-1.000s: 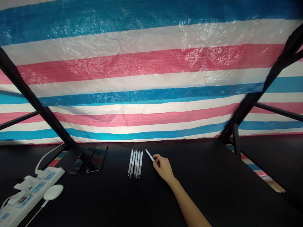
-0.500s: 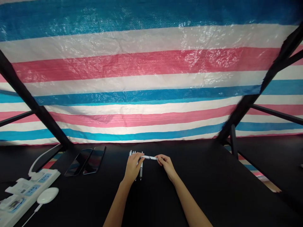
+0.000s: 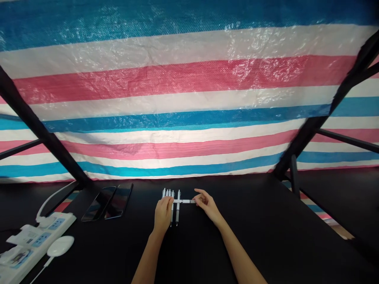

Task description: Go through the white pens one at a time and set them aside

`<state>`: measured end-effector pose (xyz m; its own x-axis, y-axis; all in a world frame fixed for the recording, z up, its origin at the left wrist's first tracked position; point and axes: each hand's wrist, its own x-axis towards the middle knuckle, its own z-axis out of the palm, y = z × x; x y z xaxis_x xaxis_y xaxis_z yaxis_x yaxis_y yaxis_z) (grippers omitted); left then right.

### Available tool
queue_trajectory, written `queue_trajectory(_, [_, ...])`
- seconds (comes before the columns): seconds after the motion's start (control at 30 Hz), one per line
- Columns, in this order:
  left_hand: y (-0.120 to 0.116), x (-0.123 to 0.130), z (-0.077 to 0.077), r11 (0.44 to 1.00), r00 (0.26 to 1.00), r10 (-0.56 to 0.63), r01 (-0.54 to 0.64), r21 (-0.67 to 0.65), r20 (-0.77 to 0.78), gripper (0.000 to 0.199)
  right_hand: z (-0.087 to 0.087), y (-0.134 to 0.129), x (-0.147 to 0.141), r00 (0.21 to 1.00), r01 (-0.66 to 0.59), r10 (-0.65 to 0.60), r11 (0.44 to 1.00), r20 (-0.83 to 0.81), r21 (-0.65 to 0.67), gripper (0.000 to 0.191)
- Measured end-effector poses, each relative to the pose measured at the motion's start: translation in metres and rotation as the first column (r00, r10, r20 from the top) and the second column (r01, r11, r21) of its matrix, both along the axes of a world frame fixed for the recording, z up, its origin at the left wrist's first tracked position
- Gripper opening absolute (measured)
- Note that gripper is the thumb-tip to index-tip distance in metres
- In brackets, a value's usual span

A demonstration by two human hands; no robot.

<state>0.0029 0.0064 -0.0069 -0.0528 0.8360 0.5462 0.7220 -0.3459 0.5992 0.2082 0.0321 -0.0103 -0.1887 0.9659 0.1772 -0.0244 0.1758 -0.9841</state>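
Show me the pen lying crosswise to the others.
The white pen lying crosswise, its end by the right hand; the other pens run front to back beside each other, partly under the left hand.

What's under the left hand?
The left hand rests over a row of white pens. Their ends stick out past the hand, but the parts beneath it are covered, so I can't see them.

Single head-worn view, facing forward and down from just above the left hand (image 3: 163, 215) and right hand (image 3: 209, 206), across a black table (image 3: 254, 236) toward a striped tarpaulin (image 3: 189, 94).
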Motion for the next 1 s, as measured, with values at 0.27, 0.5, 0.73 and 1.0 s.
queue_trajectory(0.27, [0.001, 0.004, 0.000, 0.997, 0.983, -0.010, 0.023, -0.068, 0.186, 0.036, 0.002, 0.001, 0.011, 0.997, -0.076, 0.076, 0.996, 0.006, -0.036, 0.044])
queue_trajectory(0.5, [0.003, 0.003, 0.001, 0.998, 0.970, -0.028, 0.041, -0.048, 0.243, 0.032, 0.003, 0.000, 0.019, 0.994, 0.049, -0.046, 0.998, 0.103, -0.031, 0.045])
queue_trajectory(0.73, [0.000, 0.003, 0.000, 1.000, 0.986, -0.031, 0.031, 0.004, 0.163, 0.032, -0.002, -0.003, 0.011, 0.954, 0.042, -0.035, 0.999, 0.298, -0.018, 0.045])
queue_trajectory(1.0, [0.001, 0.002, 0.003, 1.000, 0.986, -0.005, 0.000, 0.031, 0.165, 0.032, -0.001, -0.002, 0.014, 0.984, 0.050, -0.054, 0.998, 0.169, 0.028, 0.045])
